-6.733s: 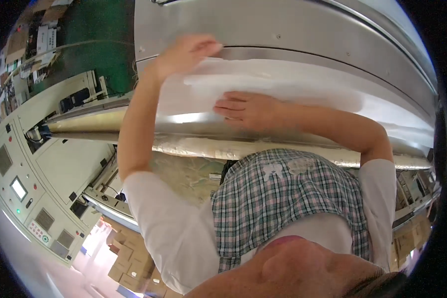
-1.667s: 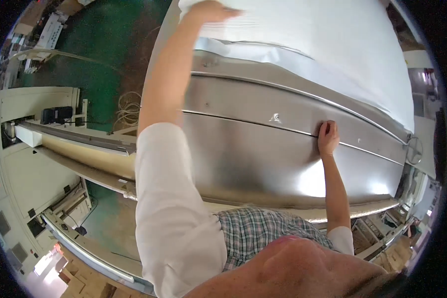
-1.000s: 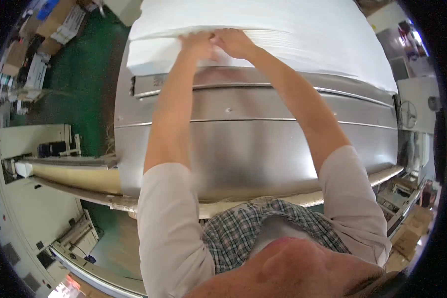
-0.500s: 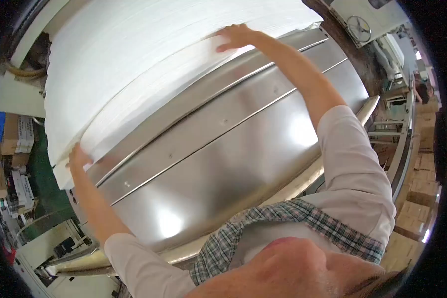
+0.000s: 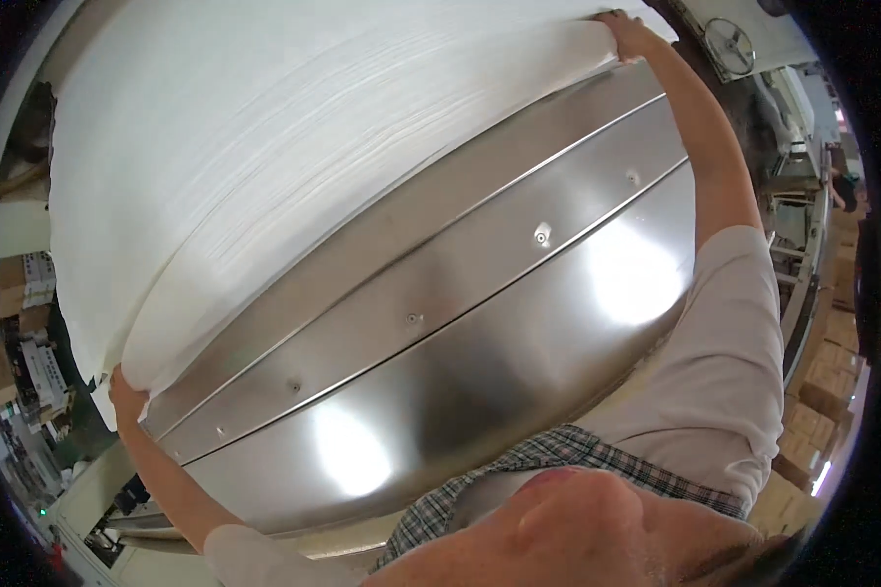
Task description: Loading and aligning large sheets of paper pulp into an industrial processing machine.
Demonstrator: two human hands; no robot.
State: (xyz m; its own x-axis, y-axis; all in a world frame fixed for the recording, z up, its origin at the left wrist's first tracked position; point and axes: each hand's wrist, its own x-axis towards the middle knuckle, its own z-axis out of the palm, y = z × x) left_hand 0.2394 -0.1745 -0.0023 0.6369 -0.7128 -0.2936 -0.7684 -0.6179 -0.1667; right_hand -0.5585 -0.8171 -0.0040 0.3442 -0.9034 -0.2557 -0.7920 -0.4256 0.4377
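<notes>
A wide stack of thin white sheets (image 5: 293, 117), paper or cloth I cannot tell, fills the far side. Its near edge bulges in a long curved fold over a shiny metal surface (image 5: 440, 284). At the near left corner my left hand (image 5: 129, 399) is closed round the sheets' edge, its fingertips partly hidden. My right hand (image 5: 634, 39) reaches to the far right corner, with fingers curled over the stack's edge there. Both arms are spread wide, and the fold runs between the hands.
The metal surface has long seams and several screws. A handwheel (image 5: 730, 47) stands on a pale machine at the far right. Cardboard boxes (image 5: 832, 367) are piled along the right, and more boxes (image 5: 10, 289) stand at the left. A person is partly visible at the far right.
My right hand has moved outward along the edge to the right corner. My left hand has shifted a little left and nearer. The fold between them now stretches wider, with fine ripples in the sheets.
</notes>
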